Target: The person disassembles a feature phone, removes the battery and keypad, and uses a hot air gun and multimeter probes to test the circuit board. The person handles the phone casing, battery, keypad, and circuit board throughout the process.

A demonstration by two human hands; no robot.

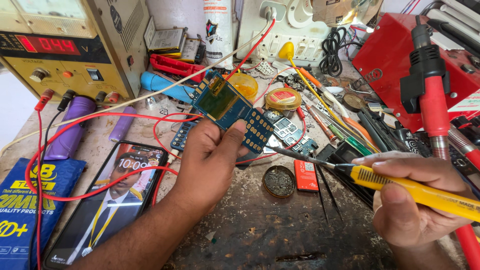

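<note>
**Bare phone circuit board held at the bench for work with a soldering iron**

A thin blue rectangular phone circuit board (pixel 231 109), with a dark display panel and rows of gold keypad contacts, is being held tilted above the cluttered grey workbench (pixel 260 225). It is being gripped by the left hand (pixel 212 160), thumb across the keypad end and fingers closed behind. A yellow-handled soldering iron (pixel 400 186) is being held pen-fashion in the closed right hand (pixel 407 200), its dark tip just beside the board's lower edge; contact cannot be told. The board is judged light, stiff and fragile, best taken by its edges, clear of display and contacts. Open room is being narrowed by a looping red wire (pixel 100 187) and a lit black smartphone (pixel 107 200) to the left, black tweezers (pixel 330 192) and a small round metal tin (pixel 279 181) below, and a red hot-air handle (pixel 432 100) to the right.
</note>
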